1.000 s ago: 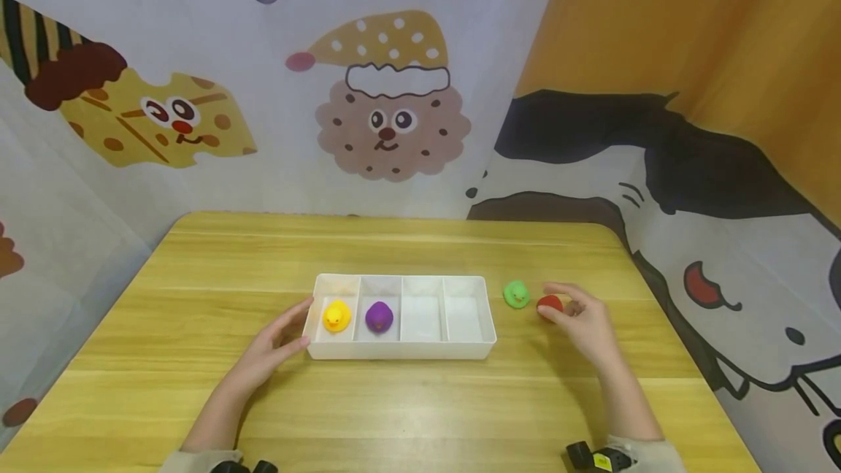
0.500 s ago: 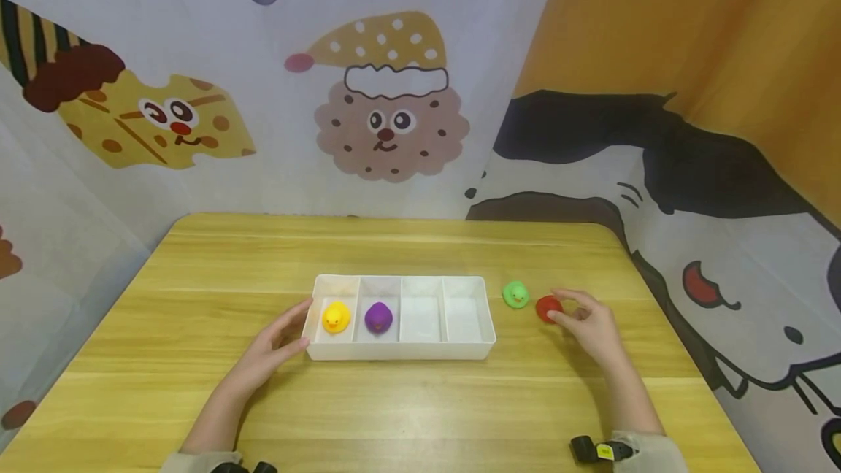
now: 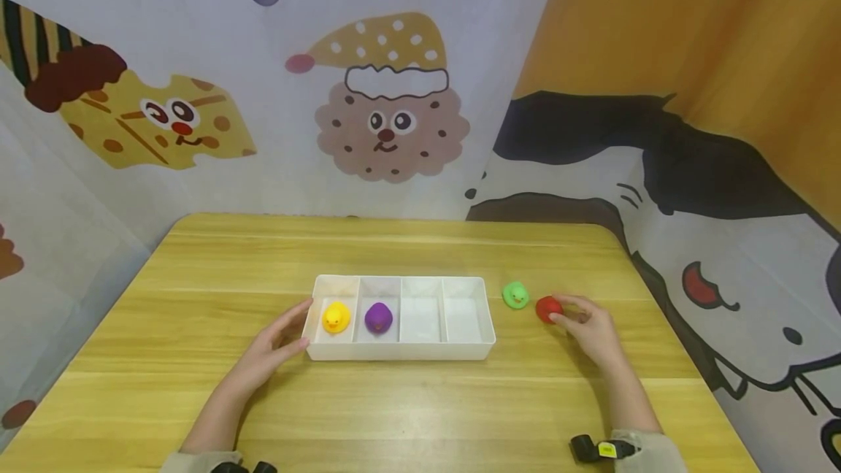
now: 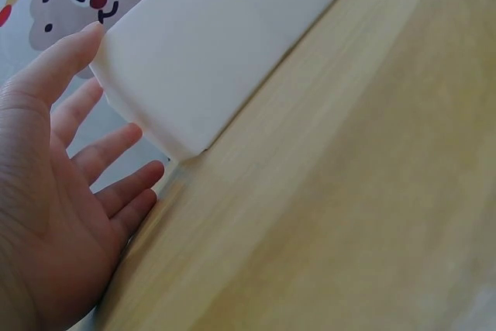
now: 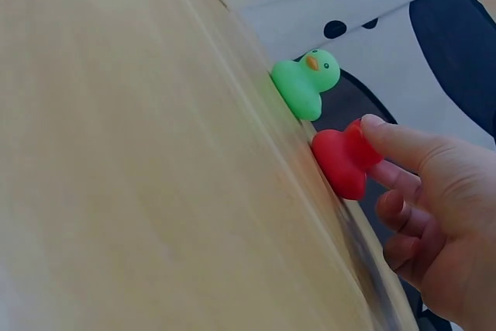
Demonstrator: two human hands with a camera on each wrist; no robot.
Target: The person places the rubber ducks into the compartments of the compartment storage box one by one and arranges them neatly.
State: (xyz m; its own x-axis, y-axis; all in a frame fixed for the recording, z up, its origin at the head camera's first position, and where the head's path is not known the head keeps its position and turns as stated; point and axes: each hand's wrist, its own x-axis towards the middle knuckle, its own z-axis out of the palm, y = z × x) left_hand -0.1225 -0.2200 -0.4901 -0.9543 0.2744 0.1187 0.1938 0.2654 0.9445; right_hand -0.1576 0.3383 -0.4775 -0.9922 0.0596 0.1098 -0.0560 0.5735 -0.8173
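Observation:
My right hand [image 3: 594,331] pinches a red rubber duck [image 5: 339,162] by the head between thumb and fingertips. The duck's base is on the table in the right wrist view. Just left of it stands a green rubber duck [image 3: 515,295], apart from the hand. My left hand [image 4: 70,160] rests its thumb and fingertips against the left end of a white divided box [image 3: 401,351], fingers fairly straight. In the box's leftmost compartment sits a yellow rubber duck [image 3: 336,317]. The compartment beside it holds a purple rubber duck [image 3: 378,318].
The wooden table [image 3: 407,407] reaches back to a curtain [image 3: 282,188] printed with cartoon figures. Both wrists carry dark camera straps, such as the right wrist strap [image 3: 603,450].
My right hand has shifted slightly right and toward me around the red duck, which now shows more fully. The left hand, box and other ducks stay in place.

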